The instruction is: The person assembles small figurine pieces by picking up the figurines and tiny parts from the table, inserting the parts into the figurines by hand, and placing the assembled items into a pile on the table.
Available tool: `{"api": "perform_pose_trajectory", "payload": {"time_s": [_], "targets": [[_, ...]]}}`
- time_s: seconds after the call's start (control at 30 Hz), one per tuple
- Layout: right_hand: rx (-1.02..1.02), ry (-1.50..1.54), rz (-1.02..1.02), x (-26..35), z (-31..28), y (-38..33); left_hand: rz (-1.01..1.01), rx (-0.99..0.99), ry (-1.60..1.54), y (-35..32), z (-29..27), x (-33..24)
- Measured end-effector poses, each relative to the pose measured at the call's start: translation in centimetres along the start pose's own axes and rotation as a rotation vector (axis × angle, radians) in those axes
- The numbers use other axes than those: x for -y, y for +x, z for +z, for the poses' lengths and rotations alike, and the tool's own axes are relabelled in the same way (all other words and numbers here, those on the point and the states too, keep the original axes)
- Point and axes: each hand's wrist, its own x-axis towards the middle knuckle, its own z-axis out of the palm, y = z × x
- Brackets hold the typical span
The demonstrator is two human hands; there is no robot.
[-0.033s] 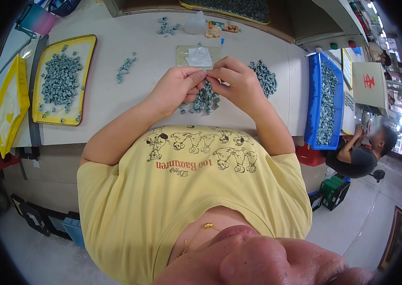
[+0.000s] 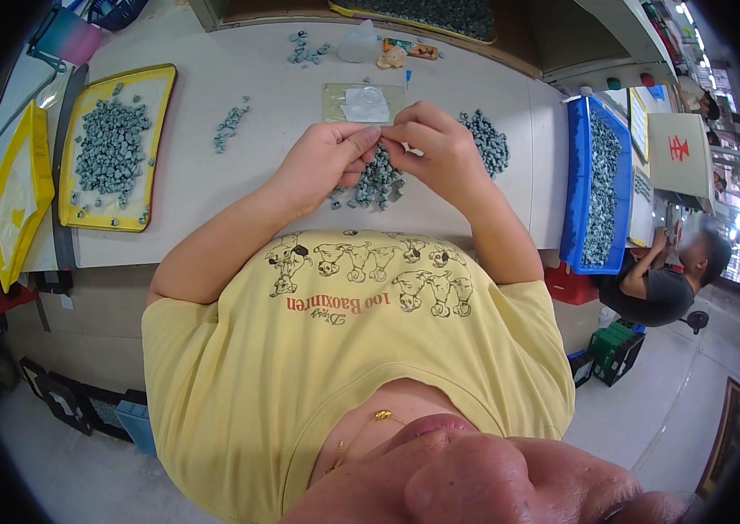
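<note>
My left hand (image 2: 332,160) and my right hand (image 2: 436,150) meet fingertip to fingertip above the white table. Thumb and forefinger are pinched together on each; whatever is between them is too small and covered to make out. Below them lies a heap of small grey-green parts (image 2: 373,185), partly hidden by the hands. A second heap of the same parts (image 2: 485,142) sits just right of my right hand. Beyond the fingertips is a flat, clear, yellowish plate (image 2: 331,104) bearing a crumpled white sheet (image 2: 366,106) with a round transparent piece on it.
At left, a yellow-rimmed tray (image 2: 163,122) holds many parts, beside another yellow tray (image 2: 12,205). A blue bin (image 2: 575,183) of parts stands at the right edge. Loose parts (image 2: 231,125), an orange packet (image 2: 411,49) and a shelf (image 2: 518,52) lie farther off. A co-worker (image 2: 660,284) sits at right.
</note>
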Motion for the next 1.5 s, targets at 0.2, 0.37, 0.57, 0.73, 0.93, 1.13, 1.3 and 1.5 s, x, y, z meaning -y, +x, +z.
{"api": "perform_pose_trajectory", "payload": {"time_s": [0.2,0.37,0.57,0.73,0.93,1.13,1.3,1.5], "targets": [[-0.127,-0.325,-0.193,-4.1,-0.3,0.6,0.112,0.019,-0.084,0.2,-0.5,-0.2],[-0.042,-0.478,-0.344,-5.2,1.0,0.7,0.164,-0.071,-0.091,0.6,-0.9,0.4],[0.015,-0.529,-0.343,-5.1,1.8,0.7,0.168,-0.051,-0.144,1.1,-1.8,0.6],[0.027,-0.529,-0.362,-5.0,2.0,0.8,0.173,-0.085,-0.163,1.3,-1.8,0.8],[-0.107,0.003,0.109,-3.7,2.6,0.8,0.210,-0.096,-0.181,1.1,-1.9,0.6],[-0.159,0.666,0.621,-2.9,3.3,0.2,0.170,-0.074,-0.222,0.8,-2.0,0.7],[-0.153,0.792,0.664,-2.2,3.6,-0.4,0.107,-0.026,-0.240,0.3,-1.2,0.0],[-0.352,0.100,0.000,-1.3,4.4,0.0,0.012,0.012,-0.315,0.2,-1.6,0.0]]}}
